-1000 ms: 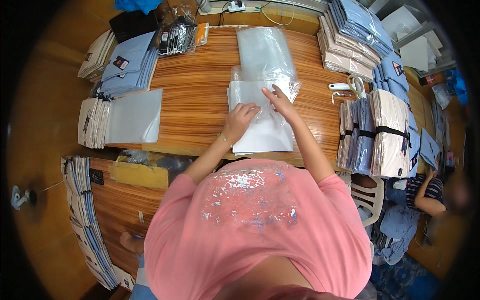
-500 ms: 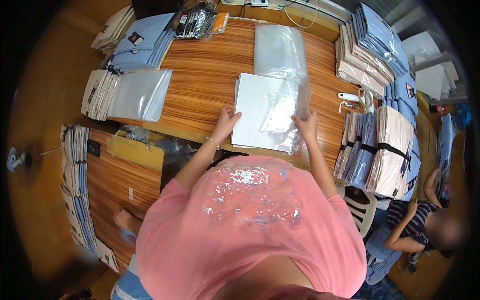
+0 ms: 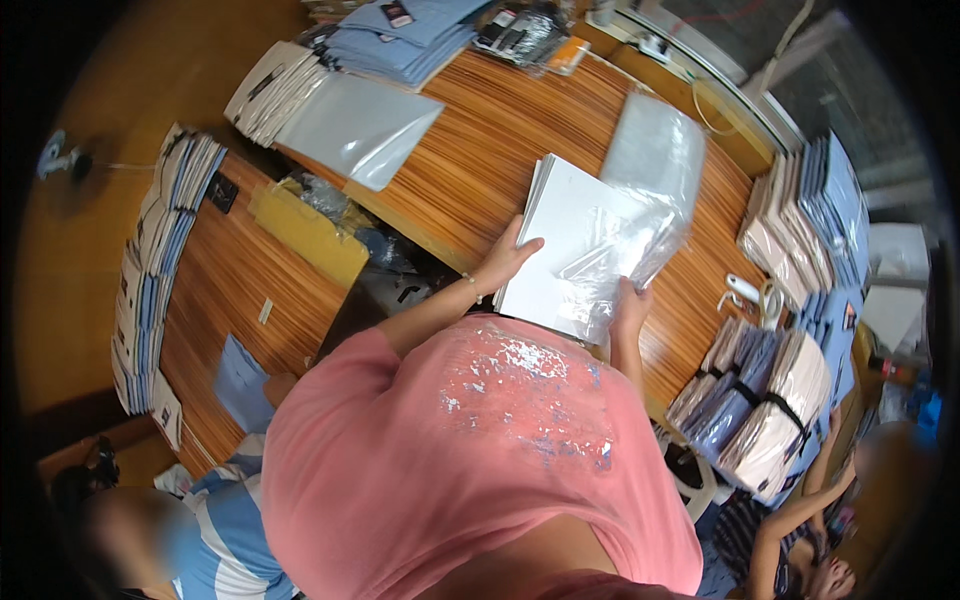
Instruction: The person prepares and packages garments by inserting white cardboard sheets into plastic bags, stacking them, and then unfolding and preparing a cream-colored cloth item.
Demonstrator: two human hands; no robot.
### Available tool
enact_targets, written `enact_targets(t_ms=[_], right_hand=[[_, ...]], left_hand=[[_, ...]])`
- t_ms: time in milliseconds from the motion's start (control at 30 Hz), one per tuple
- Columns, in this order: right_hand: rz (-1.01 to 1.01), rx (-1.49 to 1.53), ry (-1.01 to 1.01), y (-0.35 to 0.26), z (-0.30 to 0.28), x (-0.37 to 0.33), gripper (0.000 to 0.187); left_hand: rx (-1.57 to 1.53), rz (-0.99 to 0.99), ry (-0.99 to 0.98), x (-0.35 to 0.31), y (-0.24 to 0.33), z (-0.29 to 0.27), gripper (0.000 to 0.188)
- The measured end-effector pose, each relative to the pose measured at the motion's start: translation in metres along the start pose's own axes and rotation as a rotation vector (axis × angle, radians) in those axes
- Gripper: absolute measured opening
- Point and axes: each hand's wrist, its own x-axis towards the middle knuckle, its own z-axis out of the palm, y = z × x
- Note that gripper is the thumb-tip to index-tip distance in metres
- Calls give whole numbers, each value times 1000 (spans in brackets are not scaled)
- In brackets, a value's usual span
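Observation:
A stack of white sheets [image 3: 560, 205] is tilted at the near edge of the table, close to my body. My left hand [image 3: 510, 262] is closed on its left edge, thumb on top and fingers underneath. Crumpled clear plastic bags [image 3: 605, 262] lie over the right part of the sheets. My right hand [image 3: 630, 308] is closed at their lower right side, thumb pressing on the plastic; its other fingers are mostly hidden. Just beyond the sheets is a pile of flat clear plastic sleeves [image 3: 657, 145].
Plastic sheets [image 3: 365, 125] and folded blue shirts [image 3: 400, 45] lie at the far left. Scissors [image 3: 770, 303] and a white-handled tool [image 3: 742, 288] sit near bundled garments [image 3: 770, 410] on the right. Co-workers sit at left [image 3: 215, 530] and right [image 3: 775, 530]; a blue cloth [image 3: 242, 380] lies by the left one.
My view has turned, so the table appears rotated. The white sheets, with the plastic on them, have been tilted and drawn toward my body. My left hand now wraps their edge.

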Motion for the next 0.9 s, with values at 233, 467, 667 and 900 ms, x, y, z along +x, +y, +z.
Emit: enact_targets(t_ms=[233, 467, 667, 900], right_hand=[[74, 311, -263, -97, 111, 3, 39], [144, 344, -388, -105, 195, 11, 45], [217, 202, -427, -65, 226, 13, 29], [50, -837, -1126, -40, 315, 48, 33]], left_hand=[[-465, 3, 360, -17, 57, -123, 57], [-512, 268, 720, 13, 69, -312, 51], [-555, 94, 1065, 49, -21, -405, 64], [-773, -54, 997, 91, -42, -404, 57]])
